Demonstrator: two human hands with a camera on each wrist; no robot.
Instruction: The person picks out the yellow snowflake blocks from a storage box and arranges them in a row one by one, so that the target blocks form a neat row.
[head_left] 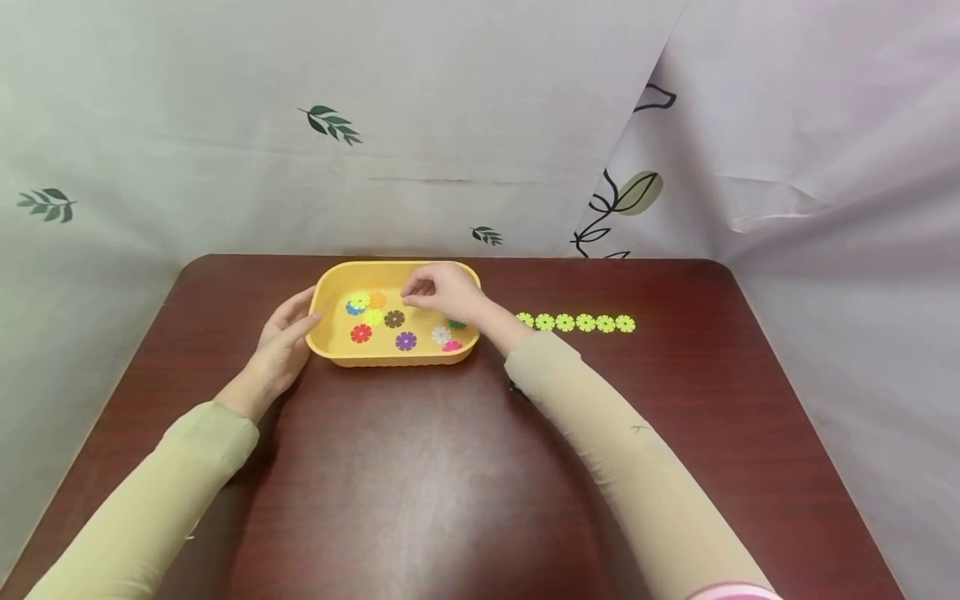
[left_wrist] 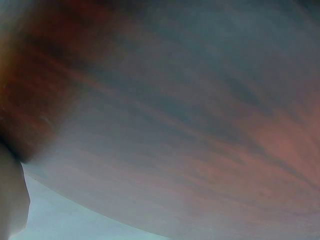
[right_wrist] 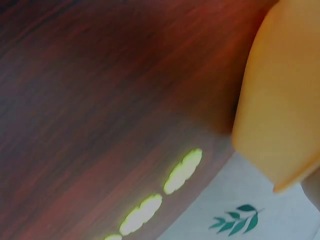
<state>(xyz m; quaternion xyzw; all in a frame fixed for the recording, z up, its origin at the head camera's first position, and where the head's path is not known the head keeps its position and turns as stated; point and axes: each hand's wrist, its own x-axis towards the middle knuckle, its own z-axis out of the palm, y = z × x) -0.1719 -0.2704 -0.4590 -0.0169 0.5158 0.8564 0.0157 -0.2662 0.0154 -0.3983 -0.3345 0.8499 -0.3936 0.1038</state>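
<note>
A yellow plastic tray (head_left: 397, 360) stands near the table's far edge, with flower-shaped discs lying in it. My left hand (head_left: 281, 346) grips its left rim, the thumb over the edge and the fingers against the outer side. Above the tray's right half is my right hand (head_left: 450, 292), fingers bent and thumb close to the index finger; whether a disc is between them cannot be made out. Inside lie a red disc (head_left: 361, 333), a brown disc (head_left: 394, 319), a purple disc (head_left: 406, 341), a white disc (head_left: 441, 335) and others, some partly covered by the right hand.
Right of the tray, several yellow-green discs (head_left: 586, 322) lie in a straight row on the dark wood table (head_left: 420, 467). A small dark thing (head_left: 516, 390) shows partly under the right sleeve. Patterned cloth (head_left: 450, 125) hangs behind the table.
</note>
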